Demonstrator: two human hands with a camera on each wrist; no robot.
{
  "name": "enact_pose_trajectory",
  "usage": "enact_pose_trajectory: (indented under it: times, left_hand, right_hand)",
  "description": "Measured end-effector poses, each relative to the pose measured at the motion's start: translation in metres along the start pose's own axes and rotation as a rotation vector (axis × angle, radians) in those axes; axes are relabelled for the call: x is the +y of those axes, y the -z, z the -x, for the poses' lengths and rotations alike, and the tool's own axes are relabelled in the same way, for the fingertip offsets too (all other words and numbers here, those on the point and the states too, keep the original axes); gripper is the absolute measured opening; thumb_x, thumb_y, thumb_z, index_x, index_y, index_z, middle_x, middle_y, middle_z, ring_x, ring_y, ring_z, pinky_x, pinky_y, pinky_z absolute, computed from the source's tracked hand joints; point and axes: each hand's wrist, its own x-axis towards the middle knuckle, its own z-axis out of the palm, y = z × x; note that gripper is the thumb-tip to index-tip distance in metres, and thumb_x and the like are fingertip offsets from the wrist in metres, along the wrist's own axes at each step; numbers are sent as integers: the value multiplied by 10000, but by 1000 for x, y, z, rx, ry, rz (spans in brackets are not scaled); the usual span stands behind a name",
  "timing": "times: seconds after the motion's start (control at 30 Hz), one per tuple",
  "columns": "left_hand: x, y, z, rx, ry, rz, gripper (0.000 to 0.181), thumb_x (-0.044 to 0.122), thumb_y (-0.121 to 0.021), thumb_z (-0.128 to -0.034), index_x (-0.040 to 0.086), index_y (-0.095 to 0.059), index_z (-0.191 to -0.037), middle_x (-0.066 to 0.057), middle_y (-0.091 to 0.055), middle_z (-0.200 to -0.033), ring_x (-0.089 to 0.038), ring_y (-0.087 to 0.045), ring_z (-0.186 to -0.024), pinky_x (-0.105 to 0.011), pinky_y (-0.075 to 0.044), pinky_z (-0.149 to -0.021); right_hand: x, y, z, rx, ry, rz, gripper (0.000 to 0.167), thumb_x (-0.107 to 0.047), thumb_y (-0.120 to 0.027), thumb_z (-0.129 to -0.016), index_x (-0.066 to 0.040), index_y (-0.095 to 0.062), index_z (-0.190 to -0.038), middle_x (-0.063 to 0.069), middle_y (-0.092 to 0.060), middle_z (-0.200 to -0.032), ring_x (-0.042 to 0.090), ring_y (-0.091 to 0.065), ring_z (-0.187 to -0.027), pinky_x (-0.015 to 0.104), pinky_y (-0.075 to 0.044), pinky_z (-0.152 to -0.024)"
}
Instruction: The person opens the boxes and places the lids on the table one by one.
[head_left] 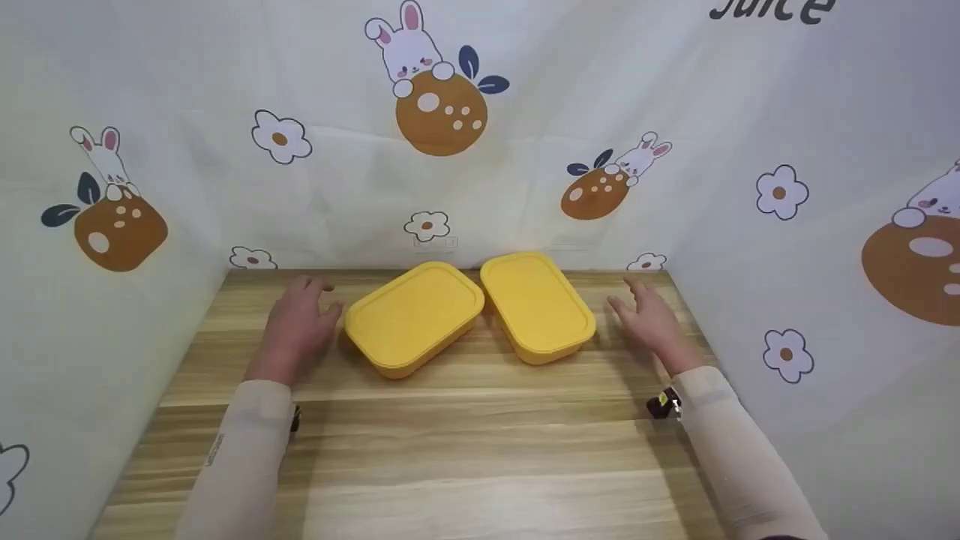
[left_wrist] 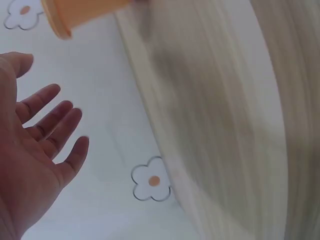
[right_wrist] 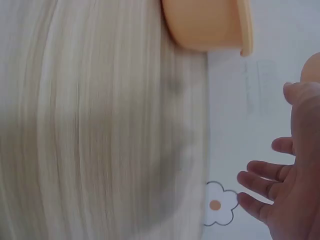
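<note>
Two yellow lidded boxes lie near the back of the wooden table, the left box (head_left: 415, 318) and the right box (head_left: 538, 304) angled apart, their back corners close together. My left hand (head_left: 300, 319) is just left of the left box, fingers relaxed and apart, holding nothing. To the right of the right box is my right hand (head_left: 646, 315), its fingers spread and empty. The left wrist view shows the left hand (left_wrist: 42, 140) below a box's edge (left_wrist: 82, 12); in the right wrist view the right hand (right_wrist: 290, 175) is apart from a box (right_wrist: 205, 22).
A pale cloth (head_left: 337, 180) printed with rabbits, oranges and flowers hangs behind the table (head_left: 480, 450) and along both sides. Bare wood extends in front of the boxes, between the two forearms. Small dark devices are at both wrists.
</note>
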Motion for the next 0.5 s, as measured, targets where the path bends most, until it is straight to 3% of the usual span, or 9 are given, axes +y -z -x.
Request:
enact_pose_trajectory:
  times: [0.2,0.5]
  left_hand:
    - [20,-3,-5,-19,-5,46,452,310,-591,-1124,8,-606,-1460,-202,-543,-1475,-454,-557,-1359,-668,-447,-1156]
    - [63,-18,-29,-81,-8,78,411,296,-629,-1102,15,-648,-1401,-203,-615,-1404,-405,-607,-1278,-603,-491,-1126]
  right_hand:
    - [-10,-6,5,-19,-12,-150,689,-429,-584,-1148,49,-449,-1625,370,-516,-1543,541,-556,-1381,666,-451,-1154]
    - [-26,-9,11,-71,-66,-268,636,-379,-590,-1146,59,-473,-1593,367,-587,-1464,514,-565,-1384,628,-469,-1156]
